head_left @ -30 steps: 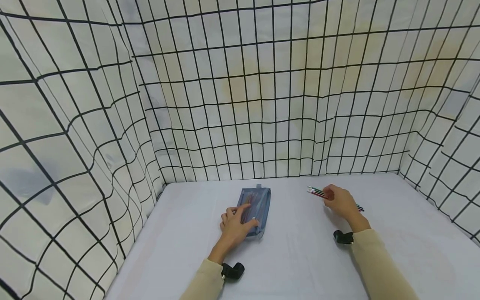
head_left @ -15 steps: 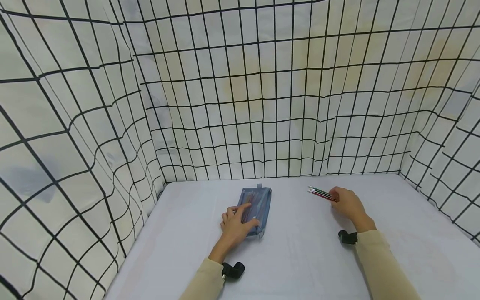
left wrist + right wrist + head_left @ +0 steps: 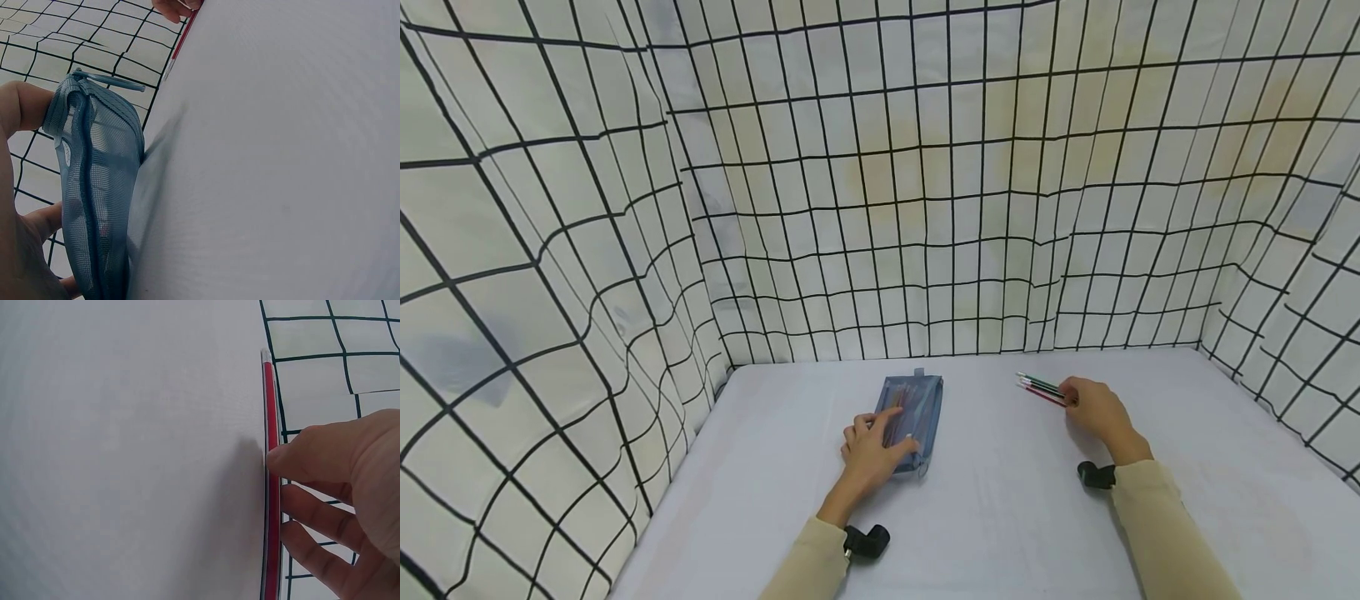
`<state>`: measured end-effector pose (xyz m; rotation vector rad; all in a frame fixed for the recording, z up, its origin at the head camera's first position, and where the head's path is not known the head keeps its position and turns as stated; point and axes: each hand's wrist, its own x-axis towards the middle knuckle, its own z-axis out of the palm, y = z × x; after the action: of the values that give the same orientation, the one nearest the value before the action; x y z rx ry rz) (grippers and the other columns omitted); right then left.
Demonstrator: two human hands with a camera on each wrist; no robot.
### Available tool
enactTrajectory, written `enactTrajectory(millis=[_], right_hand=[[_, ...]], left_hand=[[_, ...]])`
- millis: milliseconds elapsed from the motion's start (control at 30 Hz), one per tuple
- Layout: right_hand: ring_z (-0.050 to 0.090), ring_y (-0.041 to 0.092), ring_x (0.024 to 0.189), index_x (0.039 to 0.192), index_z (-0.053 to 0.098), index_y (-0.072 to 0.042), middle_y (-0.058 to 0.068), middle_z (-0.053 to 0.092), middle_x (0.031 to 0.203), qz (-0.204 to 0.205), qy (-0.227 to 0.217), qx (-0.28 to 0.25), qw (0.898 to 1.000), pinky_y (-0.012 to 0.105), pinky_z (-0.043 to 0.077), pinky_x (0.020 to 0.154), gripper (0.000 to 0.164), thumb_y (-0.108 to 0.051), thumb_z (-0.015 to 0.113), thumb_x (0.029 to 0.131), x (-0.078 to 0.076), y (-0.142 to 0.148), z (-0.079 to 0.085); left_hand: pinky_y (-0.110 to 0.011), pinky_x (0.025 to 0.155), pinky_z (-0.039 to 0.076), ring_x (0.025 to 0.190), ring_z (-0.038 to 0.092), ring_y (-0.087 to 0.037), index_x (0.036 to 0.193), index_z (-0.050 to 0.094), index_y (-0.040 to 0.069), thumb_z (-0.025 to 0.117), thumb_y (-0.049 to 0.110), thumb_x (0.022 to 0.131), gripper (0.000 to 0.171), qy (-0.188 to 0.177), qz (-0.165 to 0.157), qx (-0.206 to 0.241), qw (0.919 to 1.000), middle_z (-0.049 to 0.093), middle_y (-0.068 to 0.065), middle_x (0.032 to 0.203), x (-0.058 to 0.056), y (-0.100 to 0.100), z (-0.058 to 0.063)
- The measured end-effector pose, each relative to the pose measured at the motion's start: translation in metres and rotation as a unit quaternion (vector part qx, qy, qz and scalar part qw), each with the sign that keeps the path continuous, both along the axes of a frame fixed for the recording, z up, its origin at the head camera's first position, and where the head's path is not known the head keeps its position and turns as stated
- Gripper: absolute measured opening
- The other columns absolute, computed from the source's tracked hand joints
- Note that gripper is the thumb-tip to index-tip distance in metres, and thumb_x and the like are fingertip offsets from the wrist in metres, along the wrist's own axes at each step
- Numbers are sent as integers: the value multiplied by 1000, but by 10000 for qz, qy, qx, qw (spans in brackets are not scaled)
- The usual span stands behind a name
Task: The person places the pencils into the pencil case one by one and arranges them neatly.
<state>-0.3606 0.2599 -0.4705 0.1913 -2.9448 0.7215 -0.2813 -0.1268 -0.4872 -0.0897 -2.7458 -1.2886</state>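
Note:
A blue mesh pencil case (image 3: 927, 408) lies on the white table left of centre, with thin sticks showing dimly through it. My left hand (image 3: 867, 457) rests on it, fingers spread over its top and thumb at the near side; the left wrist view shows this hand (image 3: 22, 244) against the zipped case (image 3: 109, 187). To the right, several slim pencils (image 3: 1037, 386), red, green and black with pale ends, lie side by side and slightly fanned. My right hand (image 3: 1099, 412) pinches them near one end. Close up, its thumb touches the red pencil (image 3: 270, 406), other fingers on the far side.
Black netting (image 3: 880, 200) over a pale backing rises behind the table and along both sides. White cloth (image 3: 977, 517) covers the table. A black wrist camera (image 3: 867, 542) sits at the left cuff and another black camera (image 3: 1096, 475) at the right.
My right hand has slid right and slightly nearer along the pencils, whose ends no longer show behind it. The red pencil has spread a little from the others. The left hand stays still.

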Motion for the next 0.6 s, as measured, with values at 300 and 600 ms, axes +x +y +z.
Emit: enactTrajectory(millis=[300,600], right_hand=[[63,27,83,116,68,0,16,72,99,58,-206,161,9996,45,52,73,27,0,63,90,-3,2,-2],[61,27,84,117,67,-3,16,71,102,101,-444,93,9989,43,51,74,29,-2,65,88,-3,3,0]], left_hand=[[-64,104,22,127,30,-39,148,53,26,71,47,83,71,18,-34,8,10000,35,-21,147,0,-1,0],[-64,104,22,126,30,-39,148,54,24,72,45,83,70,33,-36,63,10000,36,-22,147,1,0,1]])
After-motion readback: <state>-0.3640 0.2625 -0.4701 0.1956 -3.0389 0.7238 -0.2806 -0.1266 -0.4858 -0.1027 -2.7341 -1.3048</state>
